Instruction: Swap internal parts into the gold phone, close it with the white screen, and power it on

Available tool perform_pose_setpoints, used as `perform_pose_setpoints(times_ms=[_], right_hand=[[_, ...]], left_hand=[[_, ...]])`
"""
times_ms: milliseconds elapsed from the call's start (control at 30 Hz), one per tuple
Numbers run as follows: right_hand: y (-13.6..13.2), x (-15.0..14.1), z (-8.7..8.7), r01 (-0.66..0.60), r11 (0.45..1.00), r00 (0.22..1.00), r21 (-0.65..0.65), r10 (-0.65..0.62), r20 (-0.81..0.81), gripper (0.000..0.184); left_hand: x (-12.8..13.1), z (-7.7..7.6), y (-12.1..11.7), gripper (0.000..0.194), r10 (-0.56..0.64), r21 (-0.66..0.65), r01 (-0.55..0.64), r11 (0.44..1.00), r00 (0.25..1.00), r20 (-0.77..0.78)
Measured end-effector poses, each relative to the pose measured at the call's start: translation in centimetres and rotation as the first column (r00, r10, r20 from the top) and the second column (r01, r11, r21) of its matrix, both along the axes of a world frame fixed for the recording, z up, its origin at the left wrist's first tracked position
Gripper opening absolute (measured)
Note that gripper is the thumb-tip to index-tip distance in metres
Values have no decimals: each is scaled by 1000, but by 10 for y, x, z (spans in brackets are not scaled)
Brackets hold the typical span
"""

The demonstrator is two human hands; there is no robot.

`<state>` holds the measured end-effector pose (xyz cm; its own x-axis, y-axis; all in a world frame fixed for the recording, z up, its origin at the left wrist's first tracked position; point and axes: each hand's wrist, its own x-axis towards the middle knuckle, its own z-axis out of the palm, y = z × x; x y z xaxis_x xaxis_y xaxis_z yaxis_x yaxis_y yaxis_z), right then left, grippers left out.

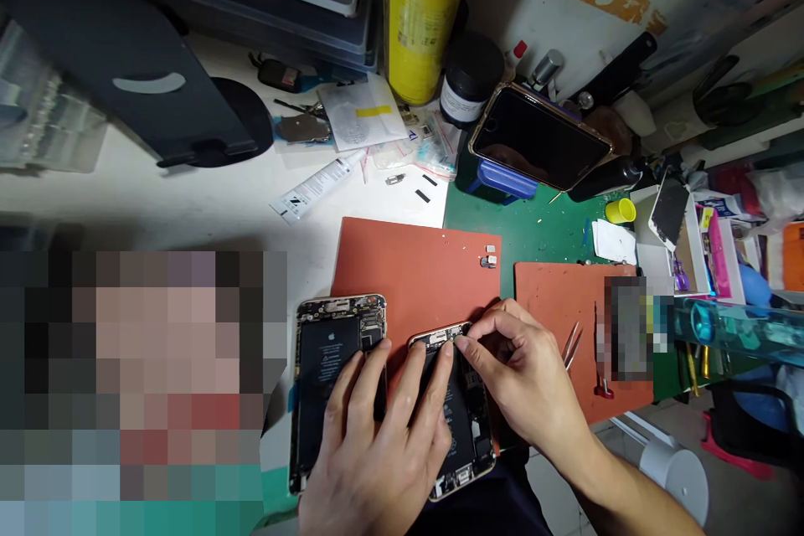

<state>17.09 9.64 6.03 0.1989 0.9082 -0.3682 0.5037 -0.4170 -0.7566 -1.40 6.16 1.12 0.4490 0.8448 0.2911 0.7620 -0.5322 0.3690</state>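
Two opened phones with black batteries and bare inner parts lie side by side: the left phone [323, 389] and the right phone [463, 423]. My left hand [383, 452] rests across both, fingers spread, some on the left phone and others reaching the top part of the right one. Thumb and forefinger of my right hand [524, 364] are pinched together at the upper right corner of the right phone. Whatever they hold, if anything, is too small to make out. Metal tweezers [571, 345] show just beyond the back of that hand.
An orange-red mat [408, 260] lies under the work, bearing small metal parts [488, 257]. A second mat [546, 293] is to the right. Behind stand a yellow can [418, 25], a black jar [471, 79] and a propped phone [540, 138]. A glue tube [317, 184] lies left.
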Motion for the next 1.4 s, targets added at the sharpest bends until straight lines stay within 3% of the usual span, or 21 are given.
perform_pose_setpoints(times_ms=[1400], right_hand=[[-1,-1,-1,16,1000,999,21,-16,-40,16]], left_hand=[[-4,3,2,56,-20,-21,19,1000,999,-31]])
